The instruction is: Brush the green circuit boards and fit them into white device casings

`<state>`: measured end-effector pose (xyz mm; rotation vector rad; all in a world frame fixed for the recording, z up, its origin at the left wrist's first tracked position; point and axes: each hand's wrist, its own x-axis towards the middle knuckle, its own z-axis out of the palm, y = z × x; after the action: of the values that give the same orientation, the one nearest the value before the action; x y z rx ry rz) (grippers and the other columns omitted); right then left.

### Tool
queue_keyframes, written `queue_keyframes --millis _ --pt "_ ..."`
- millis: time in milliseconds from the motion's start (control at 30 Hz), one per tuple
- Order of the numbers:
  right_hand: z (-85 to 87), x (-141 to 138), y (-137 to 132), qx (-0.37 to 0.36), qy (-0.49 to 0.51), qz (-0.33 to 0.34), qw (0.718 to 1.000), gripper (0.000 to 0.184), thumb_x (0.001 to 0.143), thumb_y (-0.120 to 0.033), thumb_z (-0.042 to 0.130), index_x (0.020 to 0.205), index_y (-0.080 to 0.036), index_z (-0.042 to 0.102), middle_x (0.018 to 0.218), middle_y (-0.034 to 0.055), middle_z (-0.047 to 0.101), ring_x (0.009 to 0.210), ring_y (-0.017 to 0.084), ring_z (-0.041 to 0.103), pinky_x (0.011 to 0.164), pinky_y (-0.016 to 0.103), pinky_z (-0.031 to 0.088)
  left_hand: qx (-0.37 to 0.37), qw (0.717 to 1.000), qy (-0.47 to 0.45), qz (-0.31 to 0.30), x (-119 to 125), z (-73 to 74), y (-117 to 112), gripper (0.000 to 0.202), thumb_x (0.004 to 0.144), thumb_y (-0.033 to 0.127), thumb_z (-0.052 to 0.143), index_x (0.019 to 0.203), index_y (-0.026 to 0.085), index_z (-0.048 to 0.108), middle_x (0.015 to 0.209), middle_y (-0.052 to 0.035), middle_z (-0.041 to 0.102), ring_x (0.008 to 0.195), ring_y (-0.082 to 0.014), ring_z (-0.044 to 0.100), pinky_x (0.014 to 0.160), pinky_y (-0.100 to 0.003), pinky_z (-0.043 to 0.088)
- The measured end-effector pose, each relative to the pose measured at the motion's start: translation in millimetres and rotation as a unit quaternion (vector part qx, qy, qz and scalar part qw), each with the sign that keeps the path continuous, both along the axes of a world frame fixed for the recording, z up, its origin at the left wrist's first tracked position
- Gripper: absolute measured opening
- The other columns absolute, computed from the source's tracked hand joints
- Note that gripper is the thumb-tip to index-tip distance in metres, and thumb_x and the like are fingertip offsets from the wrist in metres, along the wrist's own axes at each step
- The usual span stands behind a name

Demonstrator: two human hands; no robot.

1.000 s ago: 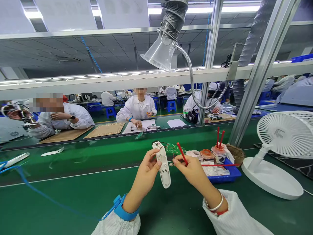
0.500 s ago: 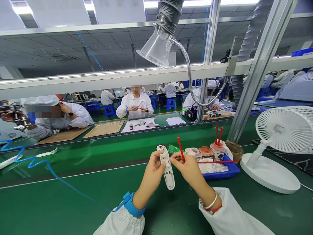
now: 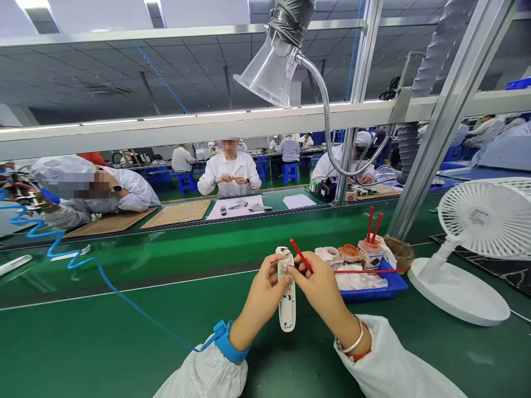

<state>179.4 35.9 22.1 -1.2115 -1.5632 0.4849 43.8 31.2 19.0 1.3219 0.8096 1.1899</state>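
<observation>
My left hand [image 3: 263, 288] is closed around the upper sides of a long white plastic housing [image 3: 287, 310], held nearly upright above the green bench. Its hollow inner side faces me, with cutouts at the lower end. A thin red stick [image 3: 300, 255] is caught in my right hand [image 3: 321, 283] and slants up to the left. The thumb of that hand presses on the housing's middle, and the fingertips behind are partly hidden. Whether a small part lies under the thumb, I cannot tell. A blue wrist strap [image 3: 230, 344] with a cord circles my left wrist.
Right of my hands is a blue tray [image 3: 373, 294] with small jars, white tissue and red sticks. Beyond it stands a white fan [image 3: 460, 290]. A clear fume hood [image 3: 269, 72] hangs overhead. White parts [image 3: 70, 253] lie on the left. Co-workers sit across the line.
The housing has turned more upright, and my right thumb has moved onto its middle. The red stick leans further left. The green circuit board behind the housing is no longer visible.
</observation>
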Motion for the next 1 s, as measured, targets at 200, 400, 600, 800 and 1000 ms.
queue_keyframes --millis 200,400,600,800,1000 --pt "-1.1 3 0 0.115 -0.116 0.006 0.987 0.021 0.083 -0.018 0.048 0.085 -0.021 0.069 0.079 0.0045 0.054 0.069 0.016 0.055 0.063 0.028 0.045 0.011 1.000 -0.020 -0.011 -2 -2.7 2 0.035 0.079 0.027 0.062 0.111 0.023 0.047 0.112 -0.0086 0.059 0.093 -0.0194 0.060 0.073 -0.030 0.048" --pt "7.9 8 -5 0.078 -0.215 0.002 0.973 0.021 0.079 -0.013 0.047 0.084 -0.022 0.066 0.084 0.0035 0.051 0.066 0.015 0.053 0.059 0.027 0.043 0.036 0.999 0.000 0.025 -1 -3.5 3 0.033 0.078 0.023 0.061 0.109 0.023 0.050 0.106 -0.0070 0.062 0.093 -0.0195 0.060 0.075 -0.030 0.047" --pt "13.4 11 -8 0.043 -0.214 0.035 0.975 0.022 0.080 -0.013 0.045 0.079 -0.022 0.065 0.083 0.0020 0.050 0.067 0.014 0.053 0.061 0.027 0.043 0.061 0.998 0.021 0.028 2 -5.5 0 0.032 0.080 0.022 0.058 0.111 0.024 0.051 0.103 -0.0053 0.062 0.092 -0.0189 0.059 0.078 -0.031 0.046" --pt "17.5 17 -6 0.089 -0.137 0.089 0.983 0.021 0.084 -0.012 0.045 0.084 -0.020 0.064 0.088 0.0050 0.056 0.079 0.017 0.056 0.068 0.029 0.044 0.000 0.998 -0.055 0.029 0 2.2 0 0.033 0.079 0.026 0.062 0.109 0.024 0.049 0.115 -0.0064 0.058 0.101 -0.0193 0.057 0.082 -0.031 0.045" --pt "20.7 20 -5 0.080 -0.135 0.184 0.970 0.020 0.087 -0.010 0.044 0.087 -0.020 0.061 0.076 0.0010 0.059 0.071 0.015 0.053 0.064 0.026 0.041 -0.039 0.993 -0.104 0.036 -1 7.4 -2 0.036 0.076 0.029 0.064 0.109 0.025 0.050 0.104 -0.0042 0.061 0.088 -0.0181 0.059 0.074 -0.030 0.046"
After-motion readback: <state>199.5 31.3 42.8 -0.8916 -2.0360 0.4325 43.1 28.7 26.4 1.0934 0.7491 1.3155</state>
